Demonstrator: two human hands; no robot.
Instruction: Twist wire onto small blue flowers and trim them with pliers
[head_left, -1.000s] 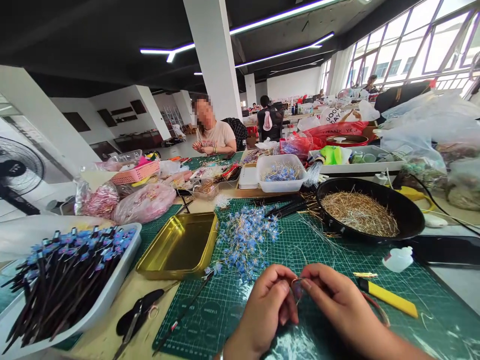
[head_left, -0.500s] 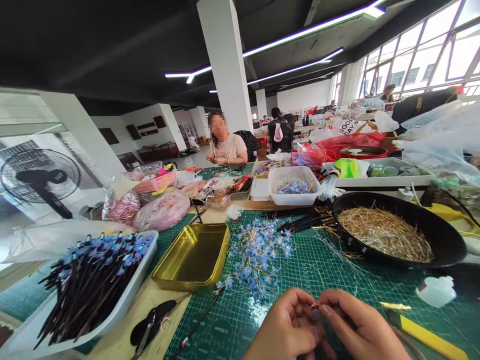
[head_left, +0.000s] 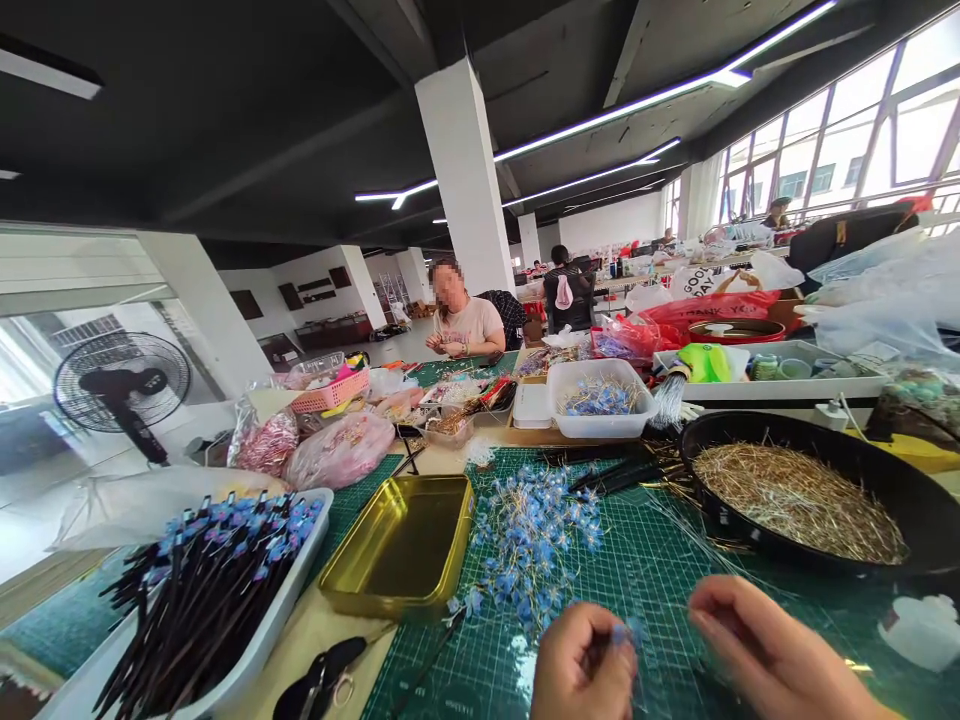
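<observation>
My left hand (head_left: 581, 665) is closed in a pinch on a small blue flower (head_left: 625, 634), which shows blurred at the thumb and fingertip. To its right, my right hand (head_left: 776, 650) hovers apart over the mat, thumb and forefinger pressed together. Whatever may be between those fingertips is too fine to make out. Beyond my left hand lies a loose heap of blue flowers (head_left: 536, 530) on thin gold wires, spread on the green cutting mat (head_left: 637, 530). One dark stem (head_left: 442, 635) with a blue flower at its tip lies left of my left hand.
A gold tin (head_left: 397, 545) stands left of the heap. Farther left, a white tray (head_left: 319, 535) holds many dark flower stems. Scissors (head_left: 322, 680) lie in front of the tin. At right are a black pan (head_left: 795, 570) of gold wires and a white bottle (head_left: 922, 630). Opposite sits a person (head_left: 469, 320).
My hands, together before, have moved apart: the right hand went to the right, while the left keeps the blue flower. The whole view has tilted slightly upward.
</observation>
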